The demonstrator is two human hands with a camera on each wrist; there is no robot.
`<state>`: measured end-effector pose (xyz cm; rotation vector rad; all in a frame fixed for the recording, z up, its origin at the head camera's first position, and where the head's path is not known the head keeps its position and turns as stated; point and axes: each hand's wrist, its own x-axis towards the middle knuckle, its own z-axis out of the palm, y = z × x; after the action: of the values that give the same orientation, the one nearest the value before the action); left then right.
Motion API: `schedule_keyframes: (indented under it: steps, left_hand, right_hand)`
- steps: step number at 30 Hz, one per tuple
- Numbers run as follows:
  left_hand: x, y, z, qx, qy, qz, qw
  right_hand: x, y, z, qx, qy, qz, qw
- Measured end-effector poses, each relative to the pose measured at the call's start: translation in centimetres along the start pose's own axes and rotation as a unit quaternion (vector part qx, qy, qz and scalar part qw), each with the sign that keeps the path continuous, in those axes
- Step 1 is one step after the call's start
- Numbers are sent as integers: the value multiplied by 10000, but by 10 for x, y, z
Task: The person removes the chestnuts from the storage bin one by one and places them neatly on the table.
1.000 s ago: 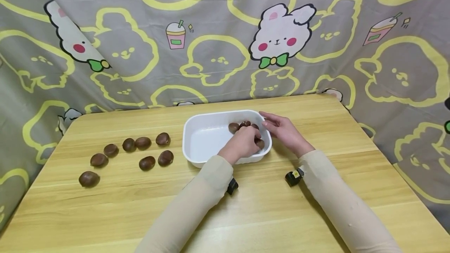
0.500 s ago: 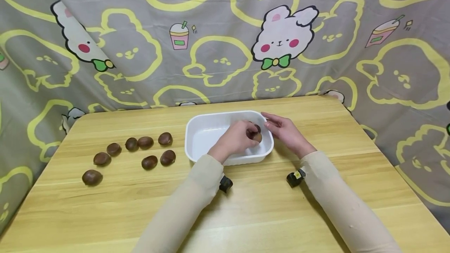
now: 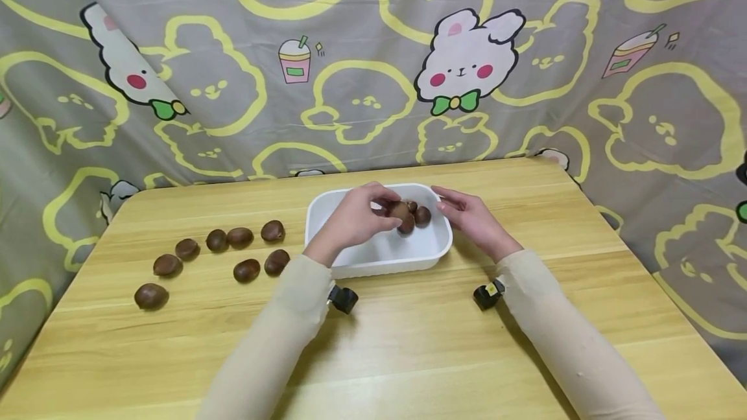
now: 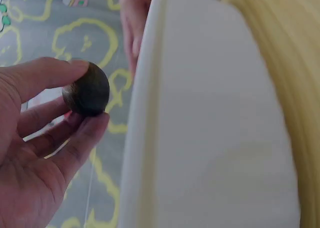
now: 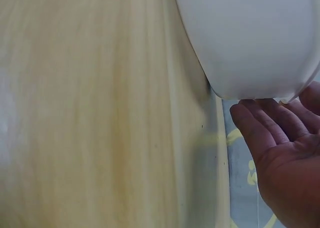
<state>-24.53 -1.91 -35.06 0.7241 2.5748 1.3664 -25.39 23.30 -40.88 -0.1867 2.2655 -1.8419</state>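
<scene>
1. The left hand (image 3: 353,216) grasps one brown chestnut (image 4: 89,91) between thumb and fingertips, over the white tub (image 3: 385,267)
2. The right hand (image 3: 475,218) is not clenched: its fingers reach out fairly straight against the tub's right end, with the thumb by the rim
3. Below and beside the grasped nut, a small cluster of chestnuts (image 3: 423,215) lies inside the tub, towards its right end; the left hand may hide part of it
4. Eight loose chestnuts lie on the bench (image 3: 408,355) left of the tub: six in a slanting line, two just in front of that line's right end
5. Behind the bench hangs a grey curtain (image 3: 362,37) with yellow outlined animals and white rabbits
</scene>
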Motion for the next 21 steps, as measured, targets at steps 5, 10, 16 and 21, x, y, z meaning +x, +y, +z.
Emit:
schedule_keyframes:
  steps: [5,10,16,21]
  left_hand:
    - [-13,-9,-22,-153,104,95,9998]
    - [-27,-20,-45,-392,275,-37,9988]
    - [-44,-35,-71,-565,541,-186,9968]
    - [-62,-46,-87,-563,534,-282,9966]
  right_hand:
    - [0,0,-1,-47,39,-33,10000]
    - [0,1,0,-109,56,-81,9999]
    - [0,1,2,-146,76,-61,9998]
    - [0,1,1,-124,80,-43,9999]
